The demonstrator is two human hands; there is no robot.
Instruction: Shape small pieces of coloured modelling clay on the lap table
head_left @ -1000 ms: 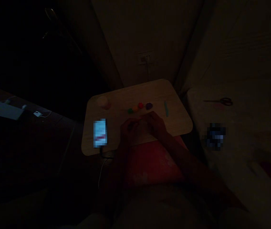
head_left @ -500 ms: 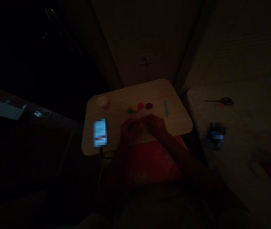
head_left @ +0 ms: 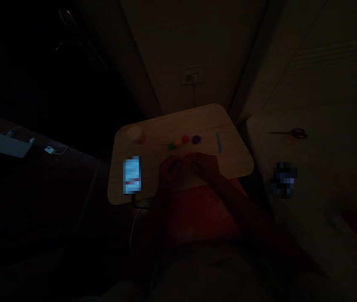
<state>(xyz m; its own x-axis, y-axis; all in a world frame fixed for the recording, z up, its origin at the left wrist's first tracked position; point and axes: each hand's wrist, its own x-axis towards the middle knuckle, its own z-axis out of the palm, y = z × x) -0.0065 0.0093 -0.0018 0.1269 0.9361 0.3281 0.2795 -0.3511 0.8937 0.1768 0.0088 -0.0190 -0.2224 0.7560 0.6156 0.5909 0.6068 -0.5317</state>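
Note:
In dim light, my left hand and my right hand meet over the near side of a small wooden table. Their fingers are curled and pinched together; whatever lies between them is too dark to make out. Just beyond the fingertips sit small coloured lumps that look like modelling clay: a green lump, an orange lump, a red lump and a purple lump. To their right lies a thin light-blue plastic tool.
A pale tub stands at the table's back left, and a lit phone with a cable lies in front of it. On the pale surface at right are scissors and a blurred dark object. A wall socket holds a plug.
My right hand's fingers have shifted very slightly, and the scene is a little darker. The coloured lumps, tool, tub and phone stay where they were.

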